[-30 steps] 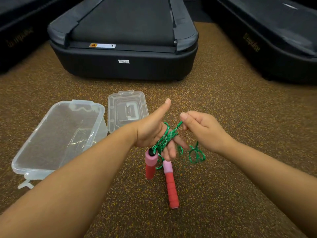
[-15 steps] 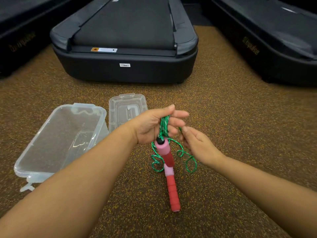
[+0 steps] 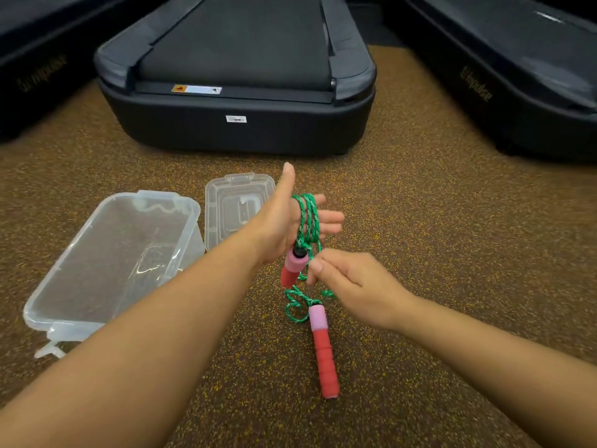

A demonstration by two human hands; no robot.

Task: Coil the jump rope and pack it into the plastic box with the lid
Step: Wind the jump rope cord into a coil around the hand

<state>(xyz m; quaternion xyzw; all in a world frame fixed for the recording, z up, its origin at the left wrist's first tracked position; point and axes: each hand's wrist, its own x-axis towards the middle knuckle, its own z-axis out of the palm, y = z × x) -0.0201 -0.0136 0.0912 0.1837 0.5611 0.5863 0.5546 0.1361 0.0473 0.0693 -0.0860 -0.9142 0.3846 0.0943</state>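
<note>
The green jump rope point(image 3: 308, 218) is wound in several turns around the fingers of my left hand point(image 3: 284, 221), which is held up with the thumb raised. One pink and red handle point(image 3: 292, 266) hangs just below that hand. My right hand point(image 3: 349, 286) pinches the rope beneath the coil. The other pink and red handle point(image 3: 323, 350) lies on the floor, with a few loose green loops beside its pink end. The clear plastic box point(image 3: 64, 305) stands open at the left, and its clear lid point(image 3: 226, 202) lies flat just behind my left hand.
Everything rests on a brown speckled floor point(image 3: 436, 253). A black treadmill base point(image 3: 239, 124) stands straight ahead behind the lid. Two more dark machines, one at the far left point(image 3: 38, 76) and one at the far right point(image 3: 500, 85), flank it.
My left hand has opened its fingers and raised the thumb, with more rope turns around it. My right hand dropped lower under the coil. Fewer loose loops lie on the floor.
</note>
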